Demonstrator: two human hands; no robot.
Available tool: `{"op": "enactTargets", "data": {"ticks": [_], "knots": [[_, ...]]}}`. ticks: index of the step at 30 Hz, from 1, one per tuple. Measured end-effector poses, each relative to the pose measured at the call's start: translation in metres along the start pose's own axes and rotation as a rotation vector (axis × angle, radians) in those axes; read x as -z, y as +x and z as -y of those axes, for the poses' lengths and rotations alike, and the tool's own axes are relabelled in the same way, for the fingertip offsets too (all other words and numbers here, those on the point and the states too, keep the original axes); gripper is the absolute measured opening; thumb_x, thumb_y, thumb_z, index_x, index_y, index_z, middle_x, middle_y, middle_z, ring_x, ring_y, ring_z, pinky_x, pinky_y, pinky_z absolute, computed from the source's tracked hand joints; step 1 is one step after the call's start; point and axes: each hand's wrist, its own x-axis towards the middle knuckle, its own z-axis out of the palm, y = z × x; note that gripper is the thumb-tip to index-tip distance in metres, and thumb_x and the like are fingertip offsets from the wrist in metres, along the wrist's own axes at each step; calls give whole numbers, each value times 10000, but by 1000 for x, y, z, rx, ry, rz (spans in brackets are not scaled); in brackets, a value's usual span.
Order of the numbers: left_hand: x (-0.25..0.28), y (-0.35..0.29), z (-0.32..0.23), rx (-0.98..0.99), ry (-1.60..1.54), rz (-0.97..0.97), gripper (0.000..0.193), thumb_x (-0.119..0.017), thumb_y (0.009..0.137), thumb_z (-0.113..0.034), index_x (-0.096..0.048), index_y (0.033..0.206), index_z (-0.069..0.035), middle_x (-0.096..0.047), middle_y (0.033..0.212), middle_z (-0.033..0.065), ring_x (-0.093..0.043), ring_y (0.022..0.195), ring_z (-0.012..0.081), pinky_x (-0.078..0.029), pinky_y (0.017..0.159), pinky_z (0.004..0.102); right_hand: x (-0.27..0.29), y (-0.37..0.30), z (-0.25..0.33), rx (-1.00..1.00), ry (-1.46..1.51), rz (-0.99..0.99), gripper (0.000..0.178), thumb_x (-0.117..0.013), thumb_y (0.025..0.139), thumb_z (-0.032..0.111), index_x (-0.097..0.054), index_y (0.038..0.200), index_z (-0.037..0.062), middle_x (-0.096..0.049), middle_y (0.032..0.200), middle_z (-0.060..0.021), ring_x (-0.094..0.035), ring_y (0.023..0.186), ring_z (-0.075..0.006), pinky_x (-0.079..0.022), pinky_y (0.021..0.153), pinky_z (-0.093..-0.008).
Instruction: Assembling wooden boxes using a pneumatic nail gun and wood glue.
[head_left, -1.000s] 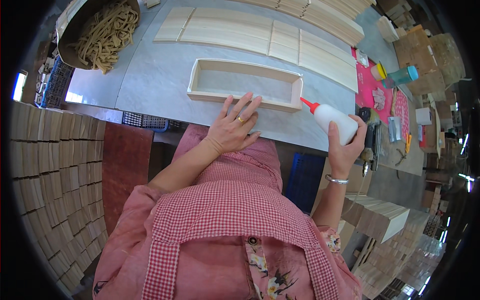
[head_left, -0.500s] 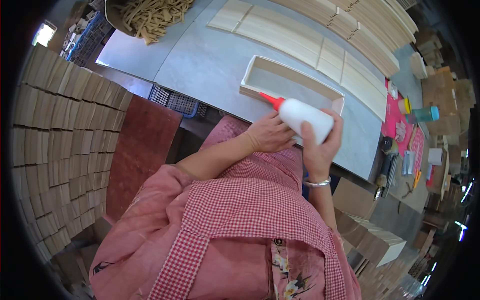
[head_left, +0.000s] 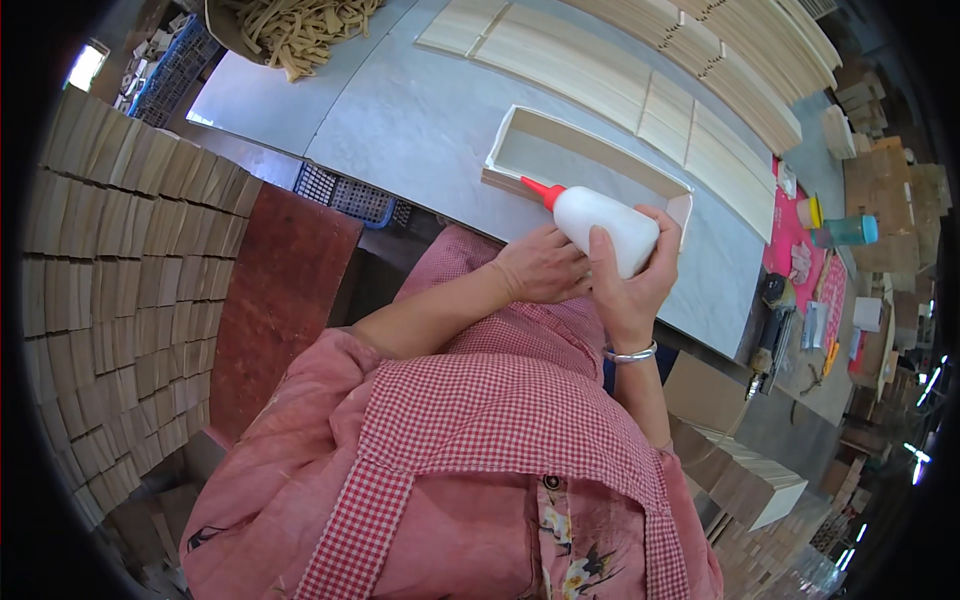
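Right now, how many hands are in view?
2: the right hand, gripping the white bottle; and the left hand, to the bottle's lower left in the picture, its fingertips hidden. No others show.

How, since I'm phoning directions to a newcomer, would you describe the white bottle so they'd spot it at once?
From the grey table, find the long wooden frame near its front edge. Hiding part of that frame's near side is the bottle, tilted in the right hand. Its rounded white body and pointed red nozzle set it apart from that plain frame.
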Motion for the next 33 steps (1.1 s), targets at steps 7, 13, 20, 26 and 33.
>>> {"op": "enactTargets", "data": {"ticks": [7, 13, 20, 26, 33], "knots": [[15, 10, -8, 60, 68, 36, 363, -600, 902, -352, -639, 1113, -59, -559, 1268, 137, -538, 1142, 314, -453, 967, 388, 41, -9, -11, -35, -92, -84, 486, -785, 799, 150, -530, 1199, 42, -637, 1014, -129, -618, 791, -235, -520, 714, -338], [18, 17, -9, 44, 81, 15, 367, -632, 879, -344, -622, 1116, -65, -545, 1268, 116, -529, 1163, 295, -454, 976, 377, 73, -17, -14, -105, -146, -153, 471, -785, 807, 153, -536, 1190, 40, -634, 1004, -124, -607, 777, -225, -514, 698, -332], [15, 19, -10, 44, 123, 13, 381, -650, 866, -338, -616, 1130, -66, -540, 1275, 106, -528, 1157, 279, -451, 985, 369, 113, -24, -26, -142, -245, -238, 459, -779, 817, 163, -541, 1187, 33, -631, 1005, -116, -598, 778, -220, -510, 700, -331], [18, 19, -13, 63, 128, 26, 390, -657, 859, -337, -621, 1130, -58, -537, 1289, 106, -527, 1156, 275, -448, 988, 367, 142, -32, -39, -121, -333, -316, 446, -770, 826, 168, -548, 1190, 37, -631, 1018, -119, -598, 811, -226, -509, 731, -338], [18, 18, -14, 56, 136, 39, 394, -661, 861, -339, -634, 1131, -53, -539, 1290, 103, -529, 1157, 277, -451, 983, 364, 149, -31, -47, -171, -307, -361, 441, -766, 829, 168, -551, 1191, 38, -629, 1035, -124, -597, 840, -231, -508, 759, -340]]}}
